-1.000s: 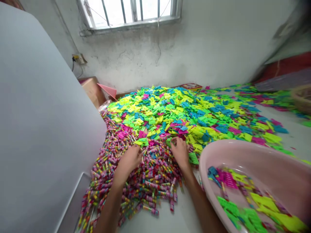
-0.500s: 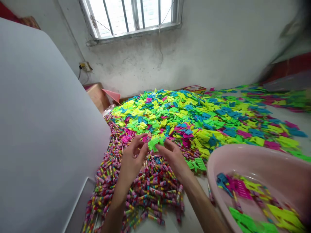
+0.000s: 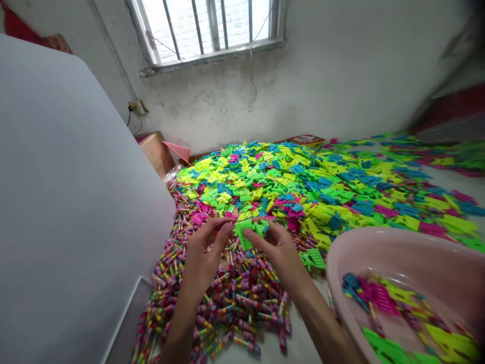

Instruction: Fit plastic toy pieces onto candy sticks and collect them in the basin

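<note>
We hold a green piece (image 3: 244, 235) just above the near edge of a bright heap, at the middle of the view. Our right hand (image 3: 278, 250) grips it, thumb across the near face and the other fingers behind. Our left hand (image 3: 204, 253) is at the piece's left end, thumb and forefinger brought nearly together; we cannot tell whether they pinch anything.

Below and around our hands spread many small tubes (image 3: 242, 308), pink with multicoloured sections, lying every which way on the pale floor (image 3: 275, 341). Behind them rises the heap (image 3: 257, 174) of flat plastic pieces in yellow, green, blue and magenta, trailing off to the right. Another green piece (image 3: 313, 259) lies between our right forearm and a pink basin (image 3: 373, 233). In the basin we see blue, magenta, yellow and green pieces, with some tubes among them.

To our left stands a large white panel (image 3: 79, 192). Beyond it are a cardboard box (image 3: 156, 154) and a socket (image 3: 138, 107) on the stained wall (image 3: 333, 76), below and left of a barred window (image 3: 202, 30).
</note>
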Motion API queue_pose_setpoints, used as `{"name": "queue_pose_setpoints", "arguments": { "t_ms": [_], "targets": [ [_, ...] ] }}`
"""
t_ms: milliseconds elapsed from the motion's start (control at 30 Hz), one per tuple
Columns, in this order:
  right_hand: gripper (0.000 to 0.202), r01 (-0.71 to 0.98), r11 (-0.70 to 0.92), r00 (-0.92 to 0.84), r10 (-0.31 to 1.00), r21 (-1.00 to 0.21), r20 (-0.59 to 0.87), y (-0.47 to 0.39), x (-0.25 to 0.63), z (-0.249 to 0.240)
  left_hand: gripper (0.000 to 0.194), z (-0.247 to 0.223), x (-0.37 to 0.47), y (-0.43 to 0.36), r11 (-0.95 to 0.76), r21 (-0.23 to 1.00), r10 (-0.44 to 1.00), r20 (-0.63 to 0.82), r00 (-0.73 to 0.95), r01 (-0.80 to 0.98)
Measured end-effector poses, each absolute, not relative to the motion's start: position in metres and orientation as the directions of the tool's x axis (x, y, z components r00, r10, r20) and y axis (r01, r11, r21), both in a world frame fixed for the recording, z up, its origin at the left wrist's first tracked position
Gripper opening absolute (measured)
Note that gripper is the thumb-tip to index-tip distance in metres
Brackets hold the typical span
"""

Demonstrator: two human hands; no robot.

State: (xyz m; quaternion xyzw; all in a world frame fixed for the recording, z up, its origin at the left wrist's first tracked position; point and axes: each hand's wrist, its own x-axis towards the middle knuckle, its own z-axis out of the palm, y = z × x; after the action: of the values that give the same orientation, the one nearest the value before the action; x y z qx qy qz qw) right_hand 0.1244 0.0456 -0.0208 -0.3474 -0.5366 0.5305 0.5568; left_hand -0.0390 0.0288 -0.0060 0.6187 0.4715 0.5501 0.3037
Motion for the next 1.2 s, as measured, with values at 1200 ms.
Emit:
{"name": "queue_pose_setpoints", "arguments": {
  "t_ms": [1200],
  "targets": [
    [0.030,-0.152,0.149,-0.190,0.966,-0.977,0.177,0.040,0.128,-0.015,0.026,-0.003,-0.038,0.025,-0.309,0.926,0.950,0.310,0.028,0.219]
  ]
}}
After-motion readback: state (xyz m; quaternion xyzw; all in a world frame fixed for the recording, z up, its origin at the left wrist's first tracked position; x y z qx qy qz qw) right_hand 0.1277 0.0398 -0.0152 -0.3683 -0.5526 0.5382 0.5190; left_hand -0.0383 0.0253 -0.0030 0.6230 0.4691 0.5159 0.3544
